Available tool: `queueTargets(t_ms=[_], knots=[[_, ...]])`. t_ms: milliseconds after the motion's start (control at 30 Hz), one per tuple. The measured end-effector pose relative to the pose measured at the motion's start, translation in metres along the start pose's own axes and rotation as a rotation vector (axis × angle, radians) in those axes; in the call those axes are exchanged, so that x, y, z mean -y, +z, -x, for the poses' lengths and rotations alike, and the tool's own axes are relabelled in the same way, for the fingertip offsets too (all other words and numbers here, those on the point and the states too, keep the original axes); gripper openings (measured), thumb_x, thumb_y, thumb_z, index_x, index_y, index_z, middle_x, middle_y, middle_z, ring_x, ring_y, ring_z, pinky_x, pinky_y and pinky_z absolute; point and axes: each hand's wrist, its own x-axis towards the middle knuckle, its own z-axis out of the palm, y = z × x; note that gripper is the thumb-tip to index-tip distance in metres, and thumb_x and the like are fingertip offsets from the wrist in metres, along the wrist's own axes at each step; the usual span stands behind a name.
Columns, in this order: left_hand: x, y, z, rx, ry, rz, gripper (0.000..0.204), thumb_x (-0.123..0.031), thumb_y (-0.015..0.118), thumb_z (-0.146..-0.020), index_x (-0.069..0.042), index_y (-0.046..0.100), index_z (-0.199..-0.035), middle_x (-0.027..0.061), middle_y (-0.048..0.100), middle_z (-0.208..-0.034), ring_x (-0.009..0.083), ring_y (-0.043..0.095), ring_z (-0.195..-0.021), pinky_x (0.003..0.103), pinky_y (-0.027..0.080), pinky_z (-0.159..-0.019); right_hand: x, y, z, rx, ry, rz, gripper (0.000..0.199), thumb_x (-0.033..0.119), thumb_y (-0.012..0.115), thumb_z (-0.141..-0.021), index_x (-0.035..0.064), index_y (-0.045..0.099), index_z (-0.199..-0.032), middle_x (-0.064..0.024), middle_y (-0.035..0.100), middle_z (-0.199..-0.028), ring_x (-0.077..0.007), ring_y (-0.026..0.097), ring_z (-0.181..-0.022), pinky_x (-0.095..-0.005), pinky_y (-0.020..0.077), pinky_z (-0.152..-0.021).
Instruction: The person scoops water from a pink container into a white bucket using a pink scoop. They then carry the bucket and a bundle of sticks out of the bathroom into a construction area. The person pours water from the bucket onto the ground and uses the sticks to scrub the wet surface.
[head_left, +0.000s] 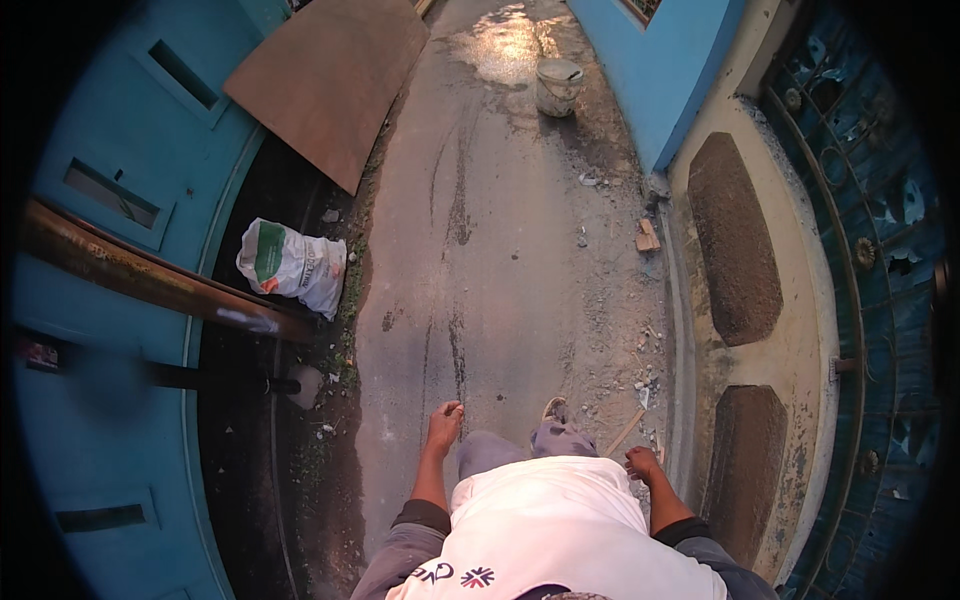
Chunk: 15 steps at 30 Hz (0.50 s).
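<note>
My left hand point(445, 424) hangs over the road in front of my body, its fingers curled together with nothing visible in them. On the other side of my white shirt point(560, 500), my right hand point(643, 462) hangs low by the gravelly roadside, fingers loosely bent and a little apart, holding nothing I can see. Neither hand touches anything around it. One shoe point(554, 408) shows ahead of my grey trousers, on the paved lane point(500, 300).
Ahead on the right stands a dirty white bucket point(559, 88). A white and green sack point(293, 266) sits at the left edge, below a leaning brown board point(335, 80). A broken brick point(647, 236) and rubble lie along the right wall point(683, 300). A rusty pole point(150, 265) crosses the left side.
</note>
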Motion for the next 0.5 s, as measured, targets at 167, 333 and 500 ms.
queueTargets(t_ms=[167,333,500], knots=[[-0.040,0.014,-0.047,-0.031,0.162,-0.161,0.033,-0.023,0.062,-0.092,-0.005,0.060,-0.120,0.0076,0.065,-0.110,0.0174,0.062,-0.095,0.034,0.050,-0.081,0.130,-0.053,-0.036,-0.047,-0.169,-0.093,0.018,0.024,0.057,-0.089,0.0109,0.058,-0.102,-0.0058,0.062,-0.076,-0.0164,0.058,-0.056,-0.0314,0.0475,-0.048],[0.005,-0.013,-0.072,-0.094,-0.309,-0.135,0.033,-0.023,0.062,-0.091,-0.004,0.061,-0.118,0.0103,0.065,-0.111,0.0232,0.063,-0.096,0.037,0.051,-0.080,0.225,-0.051,-0.061,0.029,-0.293,-0.200,0.022,0.027,0.057,-0.091,0.0100,0.059,-0.104,-0.0048,0.062,-0.079,-0.0140,0.058,-0.058,-0.0290,0.0481,-0.050],[0.024,-0.022,-0.098,-0.102,-0.647,0.011,0.035,-0.025,0.061,-0.091,-0.005,0.059,-0.120,0.0148,0.063,-0.111,0.0300,0.063,-0.094,0.044,0.053,-0.078,0.261,-0.020,-0.093,0.082,-0.166,-0.095,0.021,0.027,0.058,-0.091,0.0098,0.059,-0.104,-0.0038,0.061,-0.076,-0.0130,0.056,-0.056,-0.0278,0.0474,-0.048]])
